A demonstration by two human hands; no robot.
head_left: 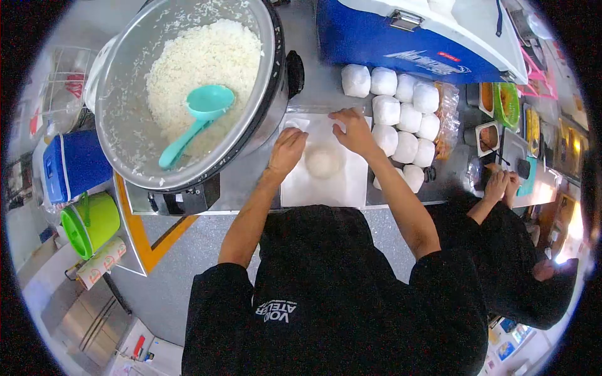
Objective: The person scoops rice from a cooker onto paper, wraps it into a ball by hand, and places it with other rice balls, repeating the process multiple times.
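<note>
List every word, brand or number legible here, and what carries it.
"VOID ATELIER", apparently, upside down: black shirt; finer line unreadable.
Blue cooler: white script and red label, too blurred to read.
Patterned roll: print too blurred to read.
No legible numbers.

a thin, plain white sheet (pixel 323 194) lies flat on the counter between and below the two hands. its far left corner is at the fingers of the left hand (pixel 287 152), and its far right part is under or just beside the fingers of the right hand (pixel 356 133). on the sheet, between the hands and slightly nearer the body, sits a pale, round, low mound of rice (pixel 323 161), uncovered, with bare sheet around it.
</note>
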